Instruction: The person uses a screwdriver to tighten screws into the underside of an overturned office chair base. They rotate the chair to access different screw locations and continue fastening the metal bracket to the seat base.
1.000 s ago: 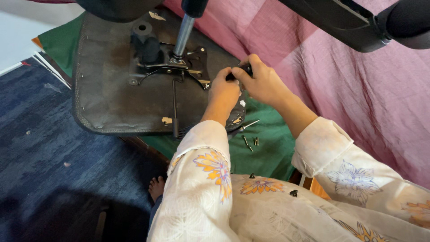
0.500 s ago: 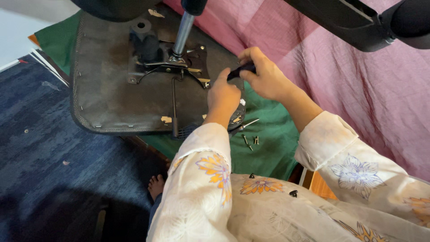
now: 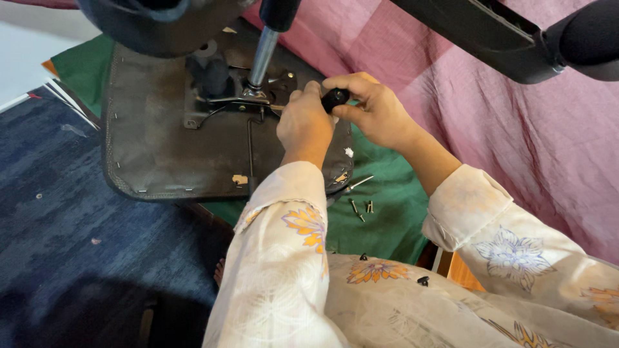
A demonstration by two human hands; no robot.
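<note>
An overturned office chair seat lies with its dark underside up, on a green cloth beside blue carpet. From the metal mechanism plate bolted to it, the chrome gas-lift column rises toward the top edge, tilted slightly right.

The left hand is curled over the plate's right edge, its fingers closed against a small black knob. The knob sits between both hands, above the seat's right side; its long axis runs roughly level, pointing left toward the mechanism.

The right hand pinches the knob's right end with thumb and fingers drawn close.

Below the hands, a few loose screws lie on the green cloth, near the seat's corner. Pink fabric covers the right, under a black chair armrest.
</note>
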